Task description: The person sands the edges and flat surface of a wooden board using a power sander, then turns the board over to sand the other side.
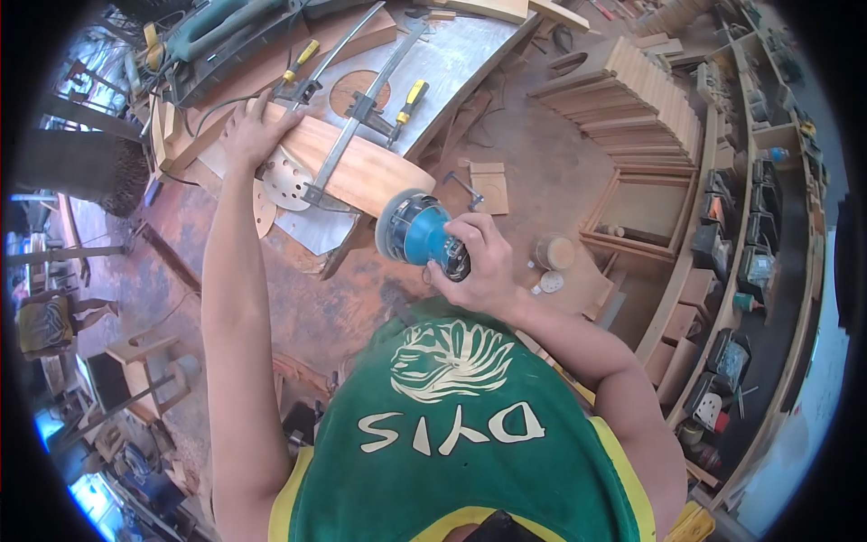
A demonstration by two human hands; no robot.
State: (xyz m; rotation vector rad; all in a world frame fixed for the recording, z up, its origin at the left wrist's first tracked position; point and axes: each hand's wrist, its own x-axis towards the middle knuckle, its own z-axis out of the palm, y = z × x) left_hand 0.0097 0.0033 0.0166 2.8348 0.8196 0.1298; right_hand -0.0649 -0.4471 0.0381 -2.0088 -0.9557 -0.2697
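Observation:
My right hand (477, 257) is wrapped round a blue orbital sander (424, 233), whose round pad meets the near end of a long curved wooden piece (361, 170). Two bar clamps with yellow-and-black handles cross the bench; one clamp (348, 140) lies over the wood. My left hand (256, 131) rests on the far left end of the wood, its fingers spread. Perforated sanding discs (287, 181) sit beside the wood, below my left hand.
The metal-topped bench (452, 63) ends in a slanted edge. Stacked wooden slats (623, 95) and a wooden frame (641, 212) stand at right, near long shelves with tools. At far left, a person's legs (90, 312) show beside stools.

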